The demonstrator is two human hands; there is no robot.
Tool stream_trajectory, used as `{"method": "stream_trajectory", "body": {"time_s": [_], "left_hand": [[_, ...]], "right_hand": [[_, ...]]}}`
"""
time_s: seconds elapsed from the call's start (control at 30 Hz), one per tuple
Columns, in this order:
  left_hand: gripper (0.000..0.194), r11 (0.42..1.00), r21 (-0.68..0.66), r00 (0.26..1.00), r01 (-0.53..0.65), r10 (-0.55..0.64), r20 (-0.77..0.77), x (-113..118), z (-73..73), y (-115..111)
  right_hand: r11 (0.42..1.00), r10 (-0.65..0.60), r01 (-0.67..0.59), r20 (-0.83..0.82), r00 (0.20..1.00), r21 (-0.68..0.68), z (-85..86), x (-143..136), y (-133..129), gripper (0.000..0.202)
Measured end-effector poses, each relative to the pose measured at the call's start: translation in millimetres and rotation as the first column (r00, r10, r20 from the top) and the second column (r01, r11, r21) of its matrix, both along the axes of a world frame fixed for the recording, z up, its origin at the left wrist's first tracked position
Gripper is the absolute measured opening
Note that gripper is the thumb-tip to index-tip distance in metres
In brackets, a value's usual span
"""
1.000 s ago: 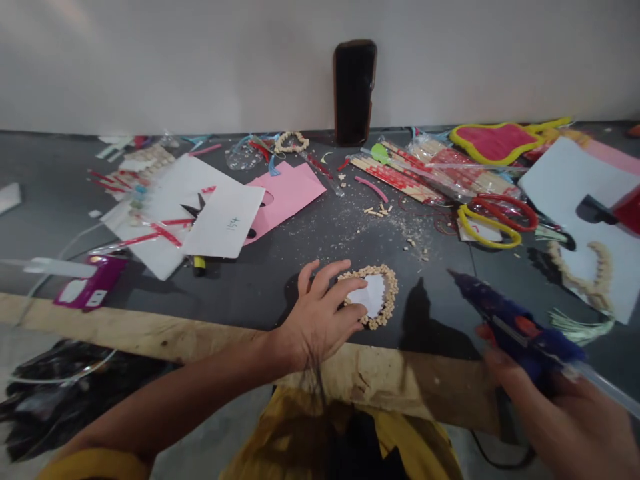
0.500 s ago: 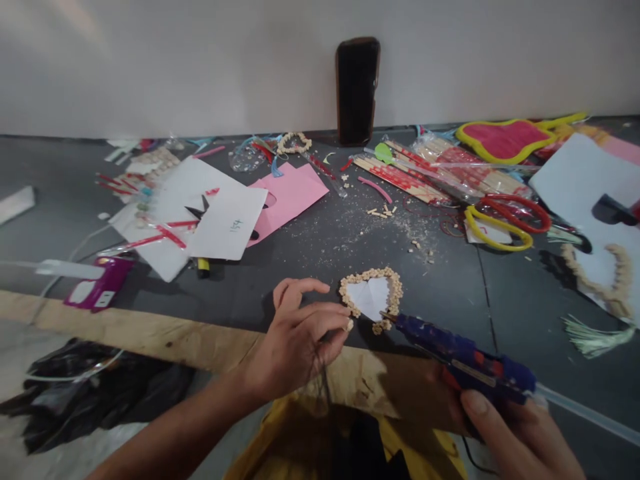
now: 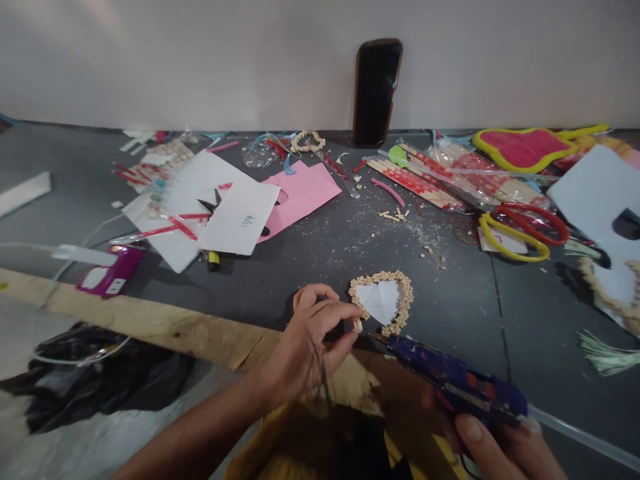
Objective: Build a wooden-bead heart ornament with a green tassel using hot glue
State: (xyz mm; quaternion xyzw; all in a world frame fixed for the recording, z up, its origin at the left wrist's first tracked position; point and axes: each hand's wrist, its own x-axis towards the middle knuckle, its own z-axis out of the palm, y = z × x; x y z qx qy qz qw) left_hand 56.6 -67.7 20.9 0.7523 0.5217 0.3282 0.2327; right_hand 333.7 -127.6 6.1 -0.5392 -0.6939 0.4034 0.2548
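Beige piece (image 3: 358, 326) in left grip (image 3: 307, 341)

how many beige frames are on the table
3: one frame by the left hand, another beyond the pink paper, a third cut off at the picture's right edge. More may be hidden.

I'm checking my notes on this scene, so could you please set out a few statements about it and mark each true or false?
1. The right hand holds a glue gun. True.
2. The left hand lies flat on the heart. False: it pinches a small piece beside the heart.
3. The glue gun's tip is near the small piece. True.
4. The heart's middle is black. False: it is white.
5. The phone lies flat. False: it stands upright.
6. The white card partly covers the pink paper. True.
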Motion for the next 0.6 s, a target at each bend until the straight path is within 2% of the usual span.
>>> {"method": "stream_trajectory", "body": {"time_s": [0.1,0.23,0.47,0.6], "left_hand": [[0.018,0.998,-0.056,0.998,0.001,-0.005,-0.068,-0.2,3.6,0.1],[0.022,0.996,-0.091,0.994,-0.003,-0.007,-0.106,-0.5,6.1,0.5],[0.018,1.000,-0.019,0.995,0.025,-0.026,-0.098,-2.5,1.3,-1.4],[0.018,1.000,-0.008,0.998,0.017,-0.018,-0.066,-1.4,-0.6,-4.2]], "right_hand": [[0.995,-0.013,0.013,0.001,1.000,0.103,9.3,-11.0,7.3,0.023],[0.988,-0.037,0.038,-0.012,0.999,0.152,18.7,-24.7,15.0,0.024],[0.990,-0.044,0.038,0.044,0.998,0.133,6.1,-17.5,9.5,0.026],[0.993,-0.036,0.028,0.065,0.997,0.112,5.2,-19.1,10.9,0.030]]}}
